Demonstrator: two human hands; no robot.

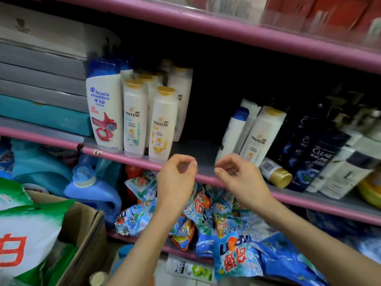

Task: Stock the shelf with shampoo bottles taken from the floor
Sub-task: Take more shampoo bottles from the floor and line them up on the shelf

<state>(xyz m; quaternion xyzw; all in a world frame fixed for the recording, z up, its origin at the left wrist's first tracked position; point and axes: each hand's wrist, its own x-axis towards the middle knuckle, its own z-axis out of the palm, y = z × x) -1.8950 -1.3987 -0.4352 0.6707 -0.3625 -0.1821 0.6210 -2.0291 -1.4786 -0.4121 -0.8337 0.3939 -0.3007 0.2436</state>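
On the pink-edged shelf stand a Head & Shoulders bottle and several white Pantene shampoo bottles on the left. More Pantene bottles lean at the right, and one gold-capped bottle lies on its side. My left hand and my right hand hover side by side at the shelf's front edge, before the bare gap between the two groups. Their fingers are loosely curled, thumb near forefinger, with nothing visible in them. A Clear bottle lies low down near the floor.
Dark Clear bottles crowd the shelf's right end. Stacked grey and teal boxes fill its left end. Below lie detergent sachets, a blue detergent jug and a cardboard box with green-and-white bags.
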